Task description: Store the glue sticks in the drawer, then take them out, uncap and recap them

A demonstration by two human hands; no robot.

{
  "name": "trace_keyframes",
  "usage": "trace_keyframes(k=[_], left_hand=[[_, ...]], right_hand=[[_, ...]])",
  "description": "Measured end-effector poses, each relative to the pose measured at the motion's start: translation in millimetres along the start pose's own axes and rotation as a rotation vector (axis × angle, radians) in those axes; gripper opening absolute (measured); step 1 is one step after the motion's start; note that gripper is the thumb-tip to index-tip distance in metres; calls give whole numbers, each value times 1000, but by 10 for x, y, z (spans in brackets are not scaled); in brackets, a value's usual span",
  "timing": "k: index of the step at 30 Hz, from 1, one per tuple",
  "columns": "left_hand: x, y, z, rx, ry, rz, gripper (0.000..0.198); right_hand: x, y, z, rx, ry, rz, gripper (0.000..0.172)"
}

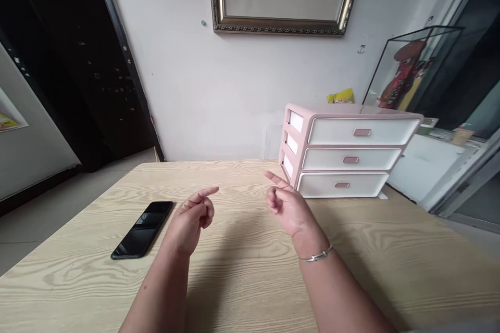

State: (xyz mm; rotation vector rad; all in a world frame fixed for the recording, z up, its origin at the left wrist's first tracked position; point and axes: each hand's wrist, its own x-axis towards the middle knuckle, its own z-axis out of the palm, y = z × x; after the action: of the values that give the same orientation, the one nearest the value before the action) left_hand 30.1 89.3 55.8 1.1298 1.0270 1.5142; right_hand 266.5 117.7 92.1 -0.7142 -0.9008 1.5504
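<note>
My left hand (191, 221) hangs just above the light wood-grain table (70, 270), its index finger pointing right and the other fingers curled. It holds nothing. The nearest object is a black smartphone (142, 230), lying face up on the table to its left. My right hand (289, 208) is raised in a similar pose and also holds nothing, with its index finger pointing up and to the left. It is nearest to a pink-and-white unit of three drawers (344, 152). A silver bangle (316, 256) circles my right wrist.
A gilt-framed floral picture (281, 23) hangs on the wall behind the table. A yellow packet (340, 96) sits behind the drawer unit. A glass display case (414, 67) stands at the right, and a dark doorway (78, 62) lies at the left.
</note>
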Motion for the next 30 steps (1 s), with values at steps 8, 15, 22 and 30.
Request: trace_keyframes(k=[8, 15, 22, 30], left_hand=[[124, -327, 75, 1162, -161, -145, 44], [97, -353, 108, 1255, -348, -122, 26], [122, -396, 75, 1275, -370, -118, 27], [176, -496, 9, 1236, -356, -129, 27]], right_hand=[[480, 460, -559, -96, 503, 95, 60], [664, 259, -1449, -57, 802, 47, 18], [648, -317, -1920, -93, 934, 48, 22], [611, -589, -2010, -108, 905, 102, 27]])
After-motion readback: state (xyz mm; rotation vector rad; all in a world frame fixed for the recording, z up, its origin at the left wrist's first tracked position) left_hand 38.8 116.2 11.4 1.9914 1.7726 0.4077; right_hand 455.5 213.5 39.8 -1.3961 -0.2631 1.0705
